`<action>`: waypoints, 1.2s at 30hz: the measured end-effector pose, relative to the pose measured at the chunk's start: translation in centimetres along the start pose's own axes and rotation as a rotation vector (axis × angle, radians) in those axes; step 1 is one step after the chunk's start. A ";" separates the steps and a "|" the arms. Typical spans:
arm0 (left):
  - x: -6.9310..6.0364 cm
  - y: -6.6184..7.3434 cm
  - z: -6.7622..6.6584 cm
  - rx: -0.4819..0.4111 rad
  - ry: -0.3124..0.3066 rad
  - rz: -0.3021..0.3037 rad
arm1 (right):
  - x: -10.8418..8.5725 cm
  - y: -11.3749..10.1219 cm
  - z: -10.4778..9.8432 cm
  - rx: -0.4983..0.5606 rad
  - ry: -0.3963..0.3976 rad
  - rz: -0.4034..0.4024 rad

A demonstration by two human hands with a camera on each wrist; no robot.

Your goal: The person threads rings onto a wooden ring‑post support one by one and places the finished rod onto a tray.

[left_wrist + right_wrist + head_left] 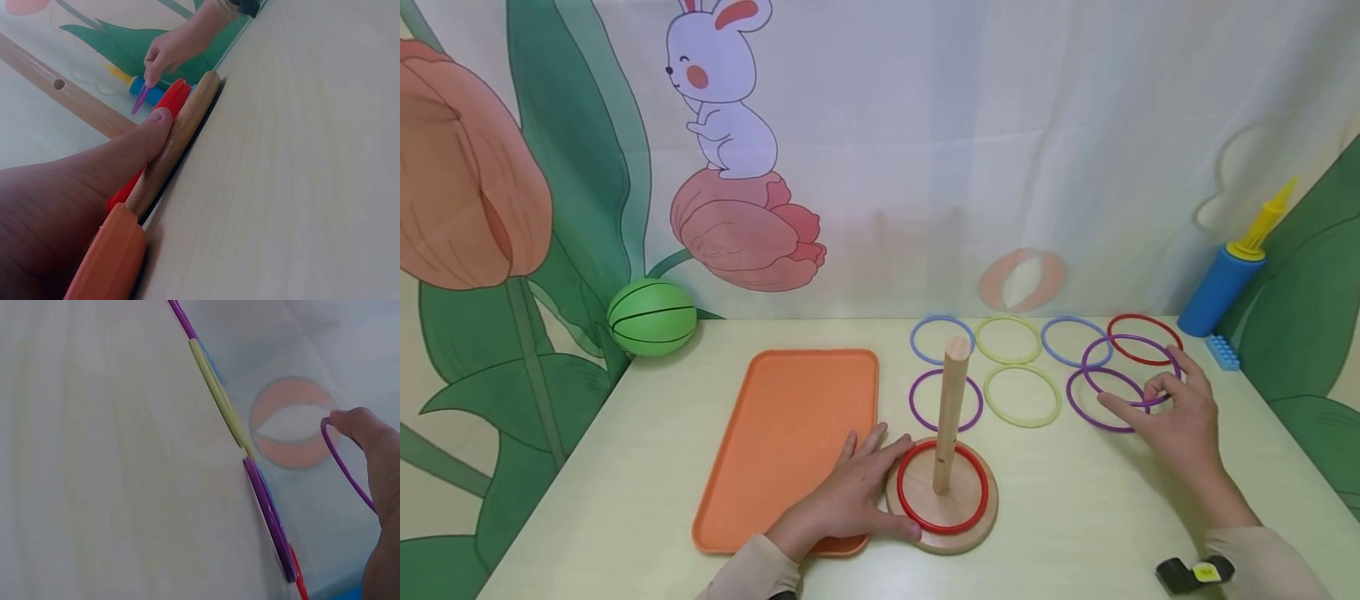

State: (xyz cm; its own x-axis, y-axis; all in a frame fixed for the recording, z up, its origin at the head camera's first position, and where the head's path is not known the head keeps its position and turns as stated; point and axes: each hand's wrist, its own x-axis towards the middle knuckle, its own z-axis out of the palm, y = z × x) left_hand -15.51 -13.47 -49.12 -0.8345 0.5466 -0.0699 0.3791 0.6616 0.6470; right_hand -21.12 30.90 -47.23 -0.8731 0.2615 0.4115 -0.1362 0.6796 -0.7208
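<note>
My right hand (1187, 417) pinches a purple ring (1084, 360) above the table; in the right wrist view the thumb presses on that ring (345, 467). My left hand (857, 492) rests at the left edge of the round wooden base (943, 544), thumb and fingers spread against it; the left wrist view shows the thumb lying on the base's rim (164, 153). A wooden post (951, 408) stands up from the base. Around its foot lies a red ring (901, 492) on the base.
Behind the post lie more rings: blue (913, 337), purple (912, 408), yellow-green (1060, 408) and red (1142, 317). An orange tray (790, 425) lies at left, a green ball (652, 317) behind it. A blue pump (1221, 287) and blue block (1222, 352) stand back right.
</note>
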 end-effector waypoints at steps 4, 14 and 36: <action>0.0 0.0 0.0 0.000 -0.001 0.002 | 0.3 -1.6 0.8 0.019 0.003 -0.008; 0.0 -0.1 0.1 -0.007 0.001 0.010 | 0.8 -6.1 2.3 0.135 0.033 -0.059; 0.0 -0.1 0.0 0.005 0.014 0.033 | -0.1 -15.3 0.0 0.489 -0.062 -0.282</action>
State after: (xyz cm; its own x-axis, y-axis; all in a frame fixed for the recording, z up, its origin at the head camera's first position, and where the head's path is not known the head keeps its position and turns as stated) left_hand -15.56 -13.54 -49.17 -0.8267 0.5614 -0.0381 0.4088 0.6456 0.6450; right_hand -18.97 20.51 -36.22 -0.7955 0.0656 0.6024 -0.5558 0.3172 -0.7684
